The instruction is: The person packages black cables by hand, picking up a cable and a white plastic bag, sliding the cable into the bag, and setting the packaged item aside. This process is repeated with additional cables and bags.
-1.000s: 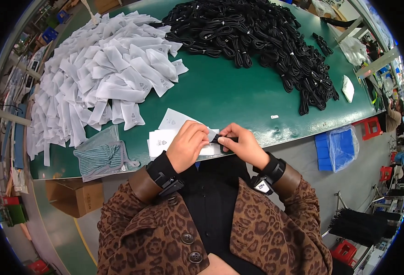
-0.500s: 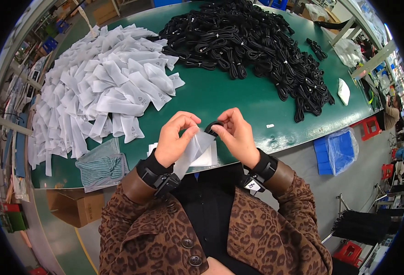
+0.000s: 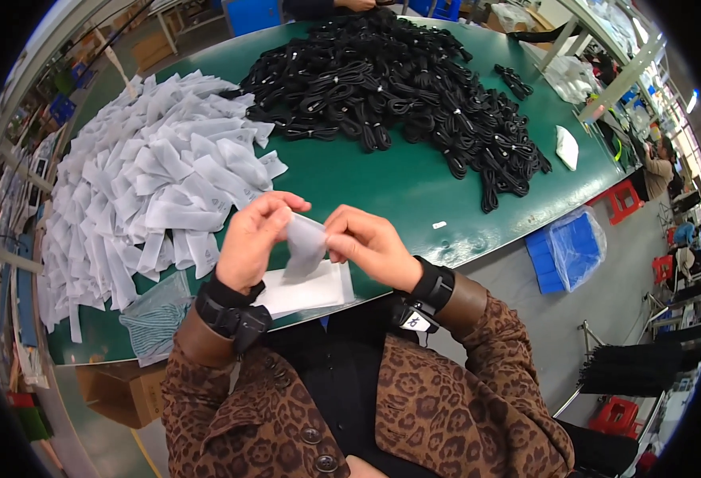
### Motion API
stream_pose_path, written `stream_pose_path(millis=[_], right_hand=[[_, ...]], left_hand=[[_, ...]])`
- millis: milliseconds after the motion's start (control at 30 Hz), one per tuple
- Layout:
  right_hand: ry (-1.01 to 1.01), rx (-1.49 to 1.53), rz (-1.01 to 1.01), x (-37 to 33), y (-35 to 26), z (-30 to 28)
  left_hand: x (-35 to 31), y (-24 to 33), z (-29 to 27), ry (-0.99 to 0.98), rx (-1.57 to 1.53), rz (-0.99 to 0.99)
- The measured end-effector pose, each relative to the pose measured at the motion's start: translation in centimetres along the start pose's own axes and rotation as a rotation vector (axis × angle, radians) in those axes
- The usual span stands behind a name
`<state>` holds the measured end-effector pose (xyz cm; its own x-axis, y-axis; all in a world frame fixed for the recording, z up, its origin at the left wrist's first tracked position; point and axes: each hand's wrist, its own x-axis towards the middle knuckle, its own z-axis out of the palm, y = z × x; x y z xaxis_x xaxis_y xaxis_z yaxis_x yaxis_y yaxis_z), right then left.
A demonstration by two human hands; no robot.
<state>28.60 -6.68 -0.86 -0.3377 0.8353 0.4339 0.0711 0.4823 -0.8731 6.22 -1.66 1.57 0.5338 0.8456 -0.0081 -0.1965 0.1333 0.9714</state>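
Between my two hands is a small frosted plastic bag [image 3: 306,248], held up above the table's near edge. My left hand [image 3: 253,239] is closed in a pinch on its upper left edge. With thumb and fingers pressed together, my right hand [image 3: 372,248] grips the bag's right side near the top. The bag looks greyish; its contents cannot be made out. Right below it lies a stack of flat white bags [image 3: 306,293]. Left of my hands spreads a big heap of frosted bags [image 3: 151,175], and beyond is a pile of bundled black cables [image 3: 366,88].
The green table [image 3: 350,179] carries everything. A clear bag with a striped teal cloth [image 3: 158,323] lies at its near left edge, above a cardboard box [image 3: 119,390]. To the right are a white packet [image 3: 567,148] and a blue bin [image 3: 561,255]. Another person's hand [image 3: 356,4] shows at the far edge.
The black cable that showed at my right fingers is no longer visible. My right hand has moved onto the bag's edge, and the view has shifted somewhat.
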Motion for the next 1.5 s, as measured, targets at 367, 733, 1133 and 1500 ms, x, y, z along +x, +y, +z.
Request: stream_pose_path(millis=[367,733,1133,1500], right_hand=[[0.718,-1.432,0.342,-2.3,9.6,-19.1],[0.28,-1.033,0.313,-4.3,8.0,-11.7],[0.393,-0.76,0.119,-4.1,3.6,-5.8],[0.132,-0.492,0.151,-7.3,1.2,-0.4]], left_hand=[[0.3,3.0,-8.5,0.717,1.152,0.692],[-4.7,-7.4,1.2,-0.137,0.995,0.313],[-4.6,-9.3,2.4,0.026,1.09,0.332],[-5.1,-8.4,3.0,0.108,0.859,0.135]])
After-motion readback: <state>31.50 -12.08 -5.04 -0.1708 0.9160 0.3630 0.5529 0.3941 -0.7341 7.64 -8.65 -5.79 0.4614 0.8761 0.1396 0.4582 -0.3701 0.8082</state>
